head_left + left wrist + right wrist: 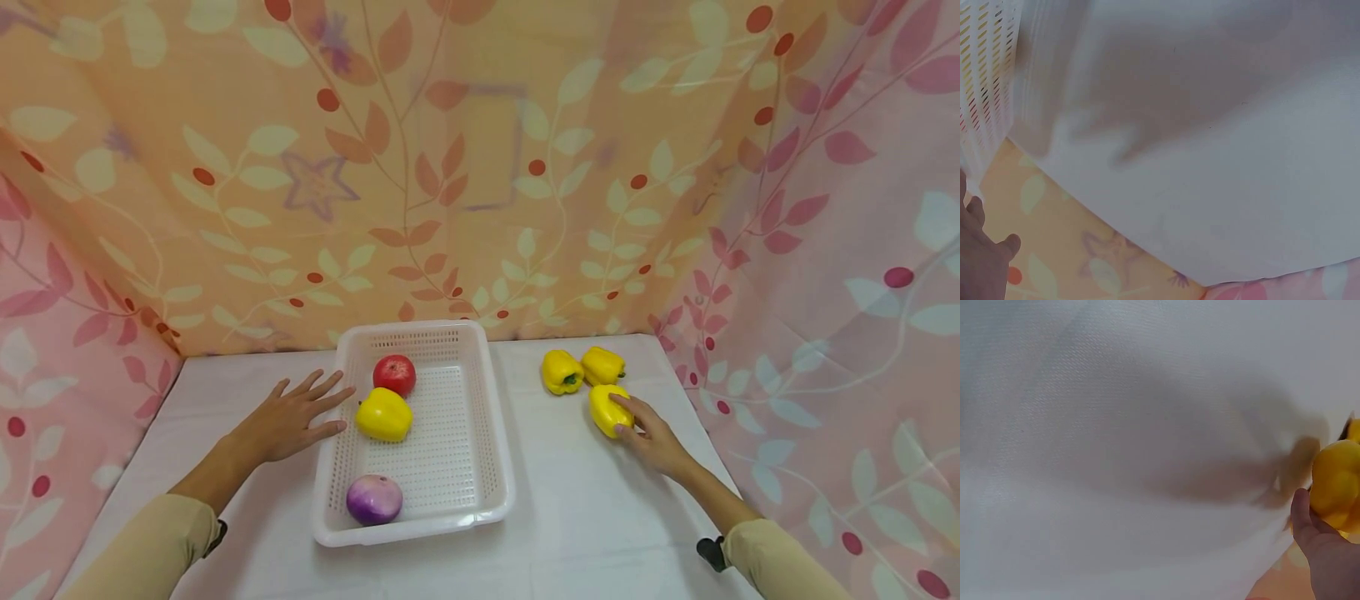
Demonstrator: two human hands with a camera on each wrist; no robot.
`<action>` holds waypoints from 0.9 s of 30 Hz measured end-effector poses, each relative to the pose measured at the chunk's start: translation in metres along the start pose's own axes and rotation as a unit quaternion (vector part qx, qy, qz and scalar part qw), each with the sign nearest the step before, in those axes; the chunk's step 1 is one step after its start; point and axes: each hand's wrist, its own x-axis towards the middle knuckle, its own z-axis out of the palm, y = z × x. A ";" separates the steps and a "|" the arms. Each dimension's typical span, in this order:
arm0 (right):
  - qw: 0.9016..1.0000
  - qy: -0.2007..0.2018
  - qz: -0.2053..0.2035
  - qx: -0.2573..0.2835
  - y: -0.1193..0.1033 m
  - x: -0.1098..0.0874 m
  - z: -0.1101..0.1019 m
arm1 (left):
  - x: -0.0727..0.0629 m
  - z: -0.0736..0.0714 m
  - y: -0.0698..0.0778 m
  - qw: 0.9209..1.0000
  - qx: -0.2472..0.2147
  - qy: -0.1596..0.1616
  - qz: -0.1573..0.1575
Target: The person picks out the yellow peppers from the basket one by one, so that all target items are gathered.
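My right hand (654, 440) grips a yellow bell pepper (609, 410) on the right side of the table, with thumb and fingers at its sides. In the right wrist view that pepper (1337, 487) shows at the right edge, the thumb against it. Just behind it lie two more yellow bell peppers, one on the left (562, 372) and one on the right (603, 366). Spread fingers mark my left hand (288, 419), which holds nothing at the left rim of a white plastic basket (489, 417). Inside the basket is another yellow bell pepper (384, 415).
Also in the basket are a round red fruit (394, 376) at the back and a rounded purple-and-white vegetable (374, 500) in the front left corner. White cloth covers the table (570, 517). Patterned curtains (480, 167) hang behind it and along both sides.
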 end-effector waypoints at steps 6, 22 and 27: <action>1.000 -0.008 0.004 -0.003 0.003 -0.002 0.002 | 0.001 0.002 -0.002 1.000 -0.005 -0.001 -0.001; 0.997 -0.037 0.068 -0.020 0.002 0.003 -0.009 | 0.000 0.004 -0.003 1.000 -0.009 0.000 -0.003; 0.994 -0.042 0.097 -0.028 0.005 0.005 -0.009 | 0.000 0.004 -0.003 1.000 -0.009 -0.003 -0.004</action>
